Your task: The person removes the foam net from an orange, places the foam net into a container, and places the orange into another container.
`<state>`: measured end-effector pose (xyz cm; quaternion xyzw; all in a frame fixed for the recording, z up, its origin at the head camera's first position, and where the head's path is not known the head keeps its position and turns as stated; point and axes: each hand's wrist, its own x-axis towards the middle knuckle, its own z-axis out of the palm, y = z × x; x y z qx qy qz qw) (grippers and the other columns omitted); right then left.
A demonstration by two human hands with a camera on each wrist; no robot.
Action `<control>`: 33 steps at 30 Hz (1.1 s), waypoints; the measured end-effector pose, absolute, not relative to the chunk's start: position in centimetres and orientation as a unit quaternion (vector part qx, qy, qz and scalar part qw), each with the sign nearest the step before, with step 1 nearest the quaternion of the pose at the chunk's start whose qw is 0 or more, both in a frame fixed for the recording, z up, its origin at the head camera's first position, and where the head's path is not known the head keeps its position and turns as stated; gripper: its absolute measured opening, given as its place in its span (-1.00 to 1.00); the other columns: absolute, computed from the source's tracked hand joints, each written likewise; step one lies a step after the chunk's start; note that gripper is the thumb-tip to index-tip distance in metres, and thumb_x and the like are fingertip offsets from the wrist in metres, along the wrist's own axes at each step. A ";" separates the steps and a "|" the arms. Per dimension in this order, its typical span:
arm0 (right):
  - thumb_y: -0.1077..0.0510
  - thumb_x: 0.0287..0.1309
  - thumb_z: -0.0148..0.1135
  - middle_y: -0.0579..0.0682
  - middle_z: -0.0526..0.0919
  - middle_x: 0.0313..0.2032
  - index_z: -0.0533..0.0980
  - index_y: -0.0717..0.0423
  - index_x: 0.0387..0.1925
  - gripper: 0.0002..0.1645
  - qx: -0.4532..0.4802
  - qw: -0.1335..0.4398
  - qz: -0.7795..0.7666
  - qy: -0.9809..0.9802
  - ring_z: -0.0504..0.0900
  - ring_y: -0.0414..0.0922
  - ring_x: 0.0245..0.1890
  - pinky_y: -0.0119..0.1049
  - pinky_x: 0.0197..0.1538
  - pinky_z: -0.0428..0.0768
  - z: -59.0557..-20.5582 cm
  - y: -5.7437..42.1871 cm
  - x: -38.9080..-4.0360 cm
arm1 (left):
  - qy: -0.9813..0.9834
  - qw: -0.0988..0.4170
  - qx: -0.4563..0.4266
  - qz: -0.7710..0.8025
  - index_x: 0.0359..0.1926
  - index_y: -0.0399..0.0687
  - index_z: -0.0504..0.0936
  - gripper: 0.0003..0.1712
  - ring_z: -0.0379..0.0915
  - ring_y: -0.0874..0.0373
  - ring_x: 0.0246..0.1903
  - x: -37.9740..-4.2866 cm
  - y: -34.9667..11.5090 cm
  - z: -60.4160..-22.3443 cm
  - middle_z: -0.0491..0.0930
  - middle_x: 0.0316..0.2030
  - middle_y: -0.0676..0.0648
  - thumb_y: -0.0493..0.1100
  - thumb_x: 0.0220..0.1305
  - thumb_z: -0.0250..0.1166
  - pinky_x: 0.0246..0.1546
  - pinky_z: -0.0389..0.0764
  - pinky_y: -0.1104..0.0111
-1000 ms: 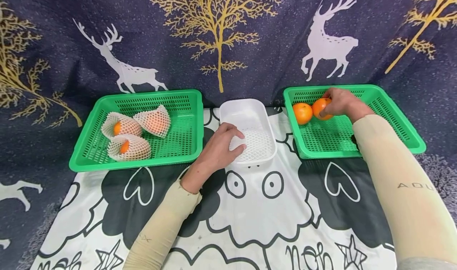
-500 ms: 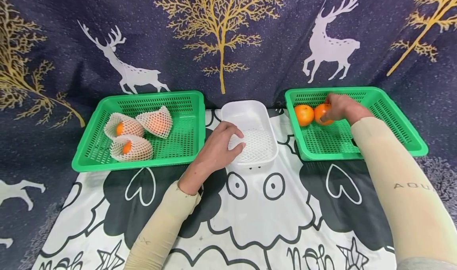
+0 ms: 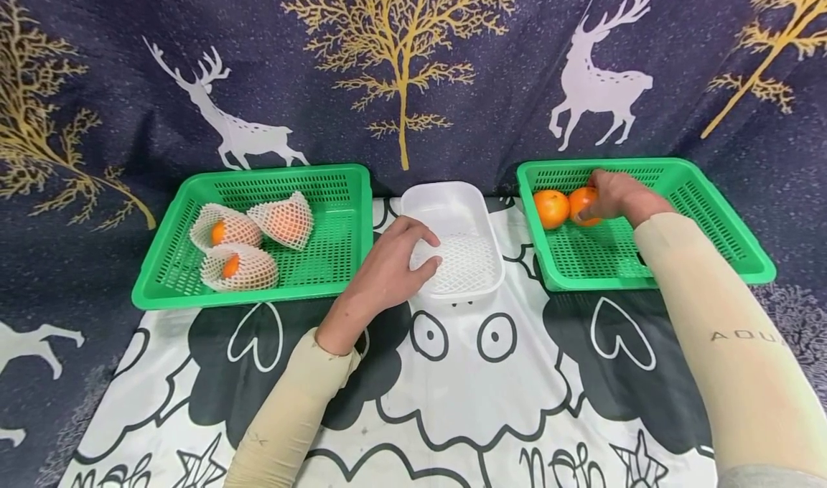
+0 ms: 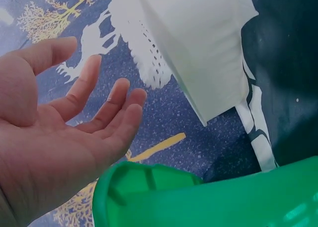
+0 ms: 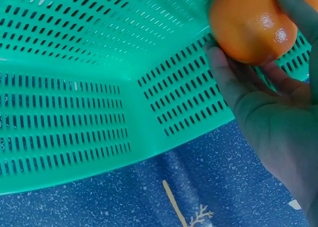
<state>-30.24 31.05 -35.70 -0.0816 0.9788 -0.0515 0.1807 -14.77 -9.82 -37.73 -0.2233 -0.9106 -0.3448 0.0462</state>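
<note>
In the right green basket (image 3: 646, 284), my right hand (image 3: 622, 192) holds an orange (image 5: 251, 26), with fingers and thumb round its sides. A second orange (image 3: 551, 209) lies just left of it, against the basket's left side. My left hand (image 3: 393, 265) is over the left edge of a white tray (image 3: 441, 195). Its fingers are loosely curved with nothing between them, as the left wrist view of the hand (image 4: 74, 117) also shows. White mesh (image 3: 461, 262) covers the tray's lower part; whether it is foam netting or the tray's own floor, I cannot tell.
On the left stands another green basket (image 3: 252, 301) with three oranges in white foam nets, one of them a netted orange (image 3: 284, 220). A patterned cloth (image 3: 478, 402) covers the table. Behind the baskets hangs a dark blue curtain (image 3: 491, 115).
The view has shifted slightly. My right hand keeps its hold on the orange at nearly the same spot. My left hand has barely moved beside the white tray.
</note>
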 end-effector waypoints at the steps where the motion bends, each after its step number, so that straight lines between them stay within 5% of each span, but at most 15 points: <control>1: -0.09 0.09 0.41 0.48 0.47 -0.01 0.23 0.50 0.21 -0.07 -0.082 0.180 -0.053 0.979 0.48 0.33 -0.06 0.20 0.00 0.47 -35.7 31.0 -30.3 | -0.910 0.047 -0.223 -0.345 -0.02 -0.08 0.64 -0.75 0.43 0.05 0.04 -14.8 -9.9 -37.6 0.43 0.06 -0.05 -0.09 0.35 0.30 0.05 0.48 0.19; 13: -0.05 0.18 0.36 0.55 0.29 0.22 0.16 0.45 0.35 -0.05 -0.073 0.200 -0.099 0.972 0.29 0.47 0.20 0.35 0.16 0.36 -34.7 30.9 -29.9 | -0.909 0.059 -0.219 -0.348 0.00 -0.06 0.63 -0.73 0.41 0.06 -0.16 -14.8 -11.1 -36.8 0.44 0.05 -0.06 -0.07 0.35 0.30 -0.12 0.48 0.21; 21: -0.10 0.26 0.27 0.54 0.30 0.22 0.13 0.40 0.39 -0.07 -0.069 0.185 -0.121 0.973 0.35 0.45 0.15 0.34 0.07 0.41 -33.5 30.8 -28.9 | -0.911 0.051 -0.209 -0.353 0.01 0.02 0.60 -0.74 0.38 0.08 -0.03 -14.8 -12.0 -36.2 0.44 0.08 -0.04 -0.04 0.37 0.29 -0.03 0.47 0.19; 33: -0.17 0.36 0.13 0.50 0.33 0.25 0.20 0.36 0.38 -0.15 -0.089 0.089 -0.161 0.979 0.34 0.44 0.19 0.37 0.14 0.34 -30.5 29.3 -26.8 | -0.913 0.052 -0.178 -0.364 0.05 -0.02 0.60 -0.70 0.30 0.00 0.31 -14.7 -13.8 -35.2 0.41 0.20 -0.06 -0.03 0.38 0.29 0.27 0.36 0.11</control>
